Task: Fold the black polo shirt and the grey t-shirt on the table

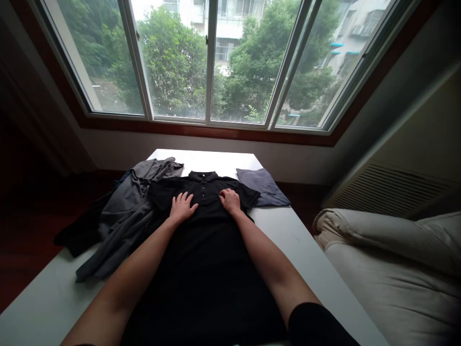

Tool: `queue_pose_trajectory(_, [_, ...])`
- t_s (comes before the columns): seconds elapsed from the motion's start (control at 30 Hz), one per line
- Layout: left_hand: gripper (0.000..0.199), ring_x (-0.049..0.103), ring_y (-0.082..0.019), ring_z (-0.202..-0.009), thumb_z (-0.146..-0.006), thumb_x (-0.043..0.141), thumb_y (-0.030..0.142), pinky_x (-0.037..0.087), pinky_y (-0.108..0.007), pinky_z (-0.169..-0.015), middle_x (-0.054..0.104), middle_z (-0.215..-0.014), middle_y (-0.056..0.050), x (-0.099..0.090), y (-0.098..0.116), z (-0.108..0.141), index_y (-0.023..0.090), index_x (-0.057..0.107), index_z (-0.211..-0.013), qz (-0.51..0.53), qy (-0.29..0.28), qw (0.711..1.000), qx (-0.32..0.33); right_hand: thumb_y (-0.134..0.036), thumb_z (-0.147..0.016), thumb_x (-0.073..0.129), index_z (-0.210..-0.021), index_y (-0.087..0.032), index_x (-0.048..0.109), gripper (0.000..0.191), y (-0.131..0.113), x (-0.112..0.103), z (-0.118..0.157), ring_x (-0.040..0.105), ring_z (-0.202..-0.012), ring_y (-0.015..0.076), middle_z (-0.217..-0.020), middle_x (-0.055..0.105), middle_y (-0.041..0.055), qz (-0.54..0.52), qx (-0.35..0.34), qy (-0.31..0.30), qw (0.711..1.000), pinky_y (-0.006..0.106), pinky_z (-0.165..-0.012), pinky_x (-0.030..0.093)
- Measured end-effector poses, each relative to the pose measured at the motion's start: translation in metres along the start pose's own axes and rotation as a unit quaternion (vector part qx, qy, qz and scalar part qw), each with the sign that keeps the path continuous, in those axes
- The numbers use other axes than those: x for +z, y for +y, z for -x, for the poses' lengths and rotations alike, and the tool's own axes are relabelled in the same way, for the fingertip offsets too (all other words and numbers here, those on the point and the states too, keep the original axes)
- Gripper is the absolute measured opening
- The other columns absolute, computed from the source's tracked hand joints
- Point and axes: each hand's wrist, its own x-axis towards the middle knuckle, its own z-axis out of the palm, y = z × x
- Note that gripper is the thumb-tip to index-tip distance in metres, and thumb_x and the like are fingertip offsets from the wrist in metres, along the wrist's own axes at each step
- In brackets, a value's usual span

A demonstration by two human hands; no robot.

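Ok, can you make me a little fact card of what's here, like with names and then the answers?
Main thing: black shirt with a collar, laid out, collar toward the window
Left hand: flat on the shirt's chest, fingers spread
Right hand: on the other side of the chest, fingers curled; can't tell if they pinch the cloth
Left side: messy heap of grey and dark clothes
Right side: folded grey-blue cloth
Under them: white table
Far right: pale sofa
Outside: green trees and buildings
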Motion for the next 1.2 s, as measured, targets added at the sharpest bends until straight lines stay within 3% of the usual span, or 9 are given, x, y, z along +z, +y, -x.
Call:
queue_pose_trajectory(0.23, [0.07, 0.021, -0.035, -0.158, -0.101, 0.039, 0.065, 0.017, -0.059, -0.127, 0.031, -0.17, -0.01, 0.0019, -0.0016, -0.0008, 0.025, 0.045, -0.159, 0.001, 0.003, 1.0, 0.001, -0.025, -0.1, 0.059, -0.105, -0.025, 0.071, 0.013, -0.0016, -0.0025, 0.0031, 0.06, -0.106, 0.0207, -0.11, 0.069, 0.0058, 0.015, -0.006, 0.015, 1.0, 0.031, -0.096, 0.041])
queue_pose_trajectory(0.47, [0.07, 0.021, -0.035, -0.158, -0.101, 0.039, 0.064, 0.017, -0.059, -0.126, 0.031, -0.17, -0.01, 0.0013, -0.0023, -0.0007, 0.025, 0.044, -0.159, 0.001, 0.001, 1.0, 0.003, -0.02, -0.1, 0.056, -0.11, -0.025, 0.073, 0.021, -0.0043, -0.0025, 0.0043, 0.057, -0.111, 0.0225, -0.115, 0.069, 0.0068, 0.012, -0.012, 0.023, 1.0, 0.031, -0.098, 0.042])
queue_pose_trajectory(0.9, [0.068, 0.021, -0.035, -0.158, -0.101, 0.041, 0.063, 0.017, -0.059, -0.126, 0.032, -0.17, -0.01, -0.0031, -0.0007, 0.0009, 0.026, 0.045, -0.158, 0.01, 0.001, 1.0, 0.0, -0.023, -0.099, 0.058, -0.105, -0.026, 0.074, 0.017, -0.0087, -0.0079, 0.0067, 0.054, -0.111, 0.0244, -0.117, 0.065, 0.0081, 0.026, -0.001, -0.018, 1.0, 0.032, -0.094, 0.042])
queue_pose_trajectory(1.2, [0.068, 0.021, -0.035, -0.158, -0.101, 0.041, 0.063, 0.018, -0.059, -0.126, 0.031, -0.17, -0.01, -0.0024, -0.0001, 0.0011, 0.026, 0.045, -0.158, 0.011, 0.001, 1.0, 0.0, -0.022, -0.099, 0.058, -0.113, -0.028, 0.073, 0.022, -0.0076, -0.0066, 0.0059, 0.053, -0.113, 0.025, -0.12, 0.064, 0.0085, 0.019, 0.001, -0.023, 1.0, 0.033, -0.095, 0.042])
